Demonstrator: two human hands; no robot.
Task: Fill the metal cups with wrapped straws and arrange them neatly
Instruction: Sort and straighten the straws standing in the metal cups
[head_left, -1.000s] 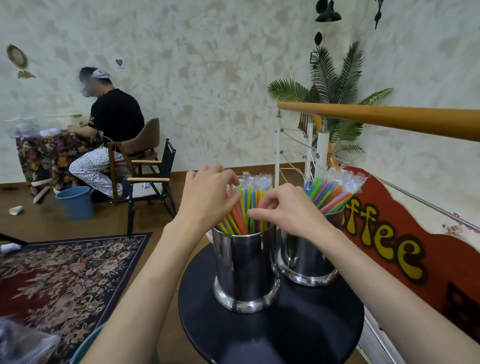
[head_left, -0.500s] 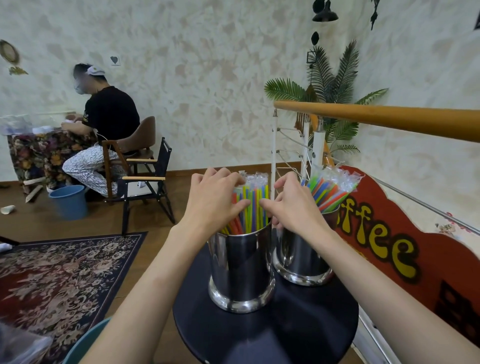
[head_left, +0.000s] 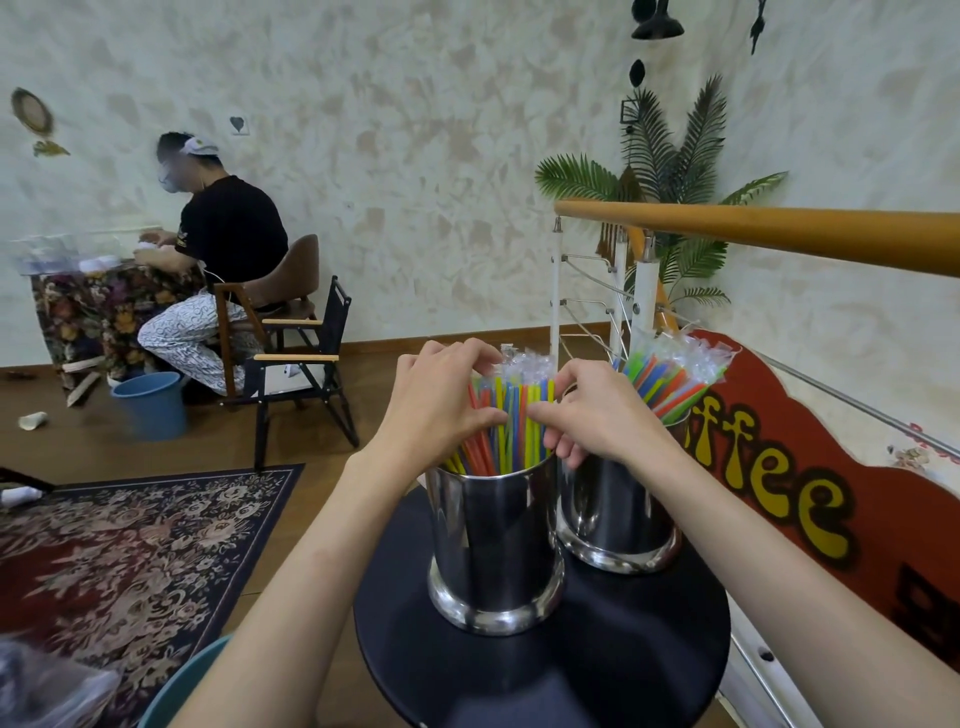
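Cupping the upright straws (head_left: 511, 415) in the near cup (head_left: 496, 540) at the table's (head_left: 545, 670) middle, left hand (head_left: 441, 400) and right hand (head_left: 592, 410) press curled fingers from opposite sides.

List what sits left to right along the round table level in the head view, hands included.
Left hand → straws in the near metal cup → right hand → straws in the far metal cup → red coffee sign.
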